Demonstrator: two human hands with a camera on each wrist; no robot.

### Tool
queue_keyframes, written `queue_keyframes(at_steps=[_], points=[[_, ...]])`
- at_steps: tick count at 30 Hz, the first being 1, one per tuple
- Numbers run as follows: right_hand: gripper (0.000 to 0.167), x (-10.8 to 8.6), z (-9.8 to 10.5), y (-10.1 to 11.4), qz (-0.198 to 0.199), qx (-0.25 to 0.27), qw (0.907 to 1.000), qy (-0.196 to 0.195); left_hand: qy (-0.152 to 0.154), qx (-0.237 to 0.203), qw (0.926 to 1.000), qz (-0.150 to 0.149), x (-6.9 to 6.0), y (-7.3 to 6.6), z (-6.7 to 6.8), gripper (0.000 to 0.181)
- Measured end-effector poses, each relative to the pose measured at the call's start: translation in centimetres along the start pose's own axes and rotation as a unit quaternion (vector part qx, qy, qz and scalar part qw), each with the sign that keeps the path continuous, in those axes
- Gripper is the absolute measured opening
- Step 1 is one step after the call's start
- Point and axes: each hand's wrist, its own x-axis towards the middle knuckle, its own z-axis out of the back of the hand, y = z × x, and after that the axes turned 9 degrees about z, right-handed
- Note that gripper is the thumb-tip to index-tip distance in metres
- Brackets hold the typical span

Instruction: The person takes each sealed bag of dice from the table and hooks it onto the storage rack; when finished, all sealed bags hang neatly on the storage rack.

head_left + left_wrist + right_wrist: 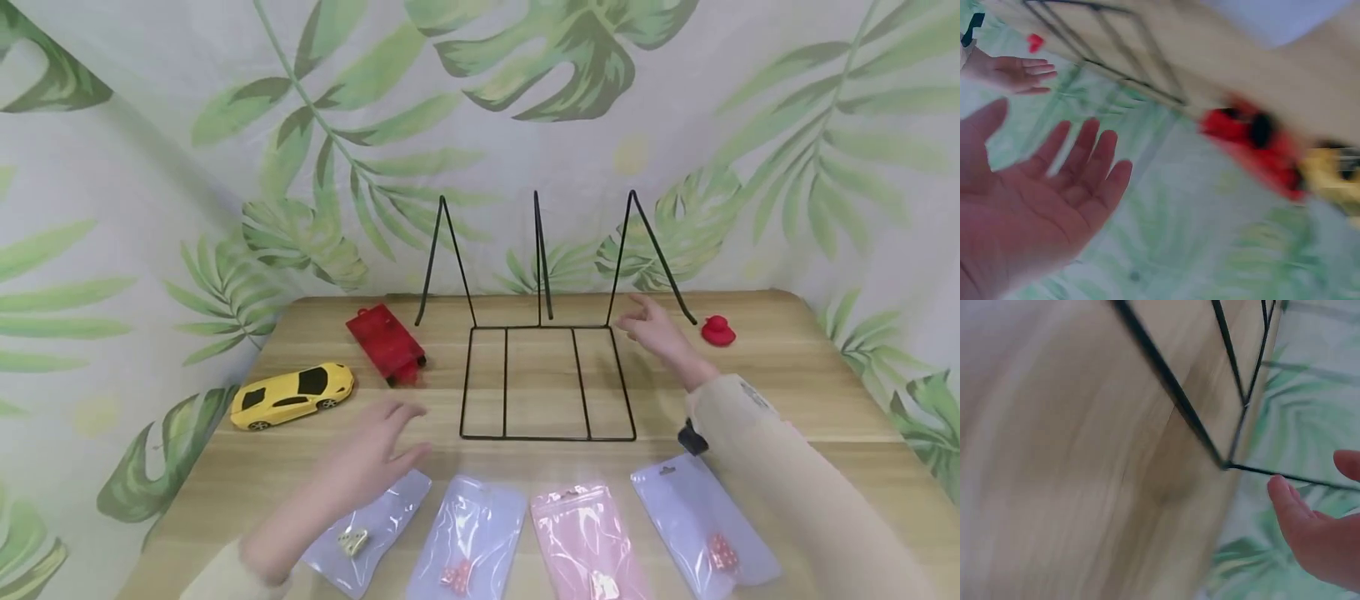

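A black wire rack [547,438] lies on the wooden table with its three bent prongs rising at the back. At its back right corner is my right hand [660,333], fingers extended and holding nothing; in the right wrist view this hand [1319,534] appears beside a thin rack wire [1172,387], and whether it touches is unclear. My left hand [367,458] hovers over the front left, above a clear bag with a die [352,542]. Its palm [1041,200] shows empty in the left wrist view, fingers spread and slightly bent.
A yellow toy car [292,397] and a red toy vehicle [386,340] stand at the left. Far right sits a small red object [717,331]. More bags, blue [480,517], pink [581,533] and blue [690,508], line the front. Leaf-patterned cloth [525,150] hangs behind.
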Motion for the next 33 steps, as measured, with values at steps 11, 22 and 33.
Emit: queue_keyframes(at_steps=[11,22,33], points=[[0.036,4.5,-1.7,-4.5,-0.006,0.019,0.99,-0.14,0.047,-0.078,0.9679,0.234,-7.2,6.1,-4.4,0.072],[0.03,5.4,-3.8,-4.7,0.009,-0.006,0.9875,-0.157,0.076,-0.11,0.9533,0.271,-7.2,6.5,-4.4,0.084],[0.029,6.2,-4.6,-4.8,0.002,-0.036,0.9892,-0.142,0.094,-0.211,0.9364,0.264,-6.9,7.3,-1.1,0.042]])
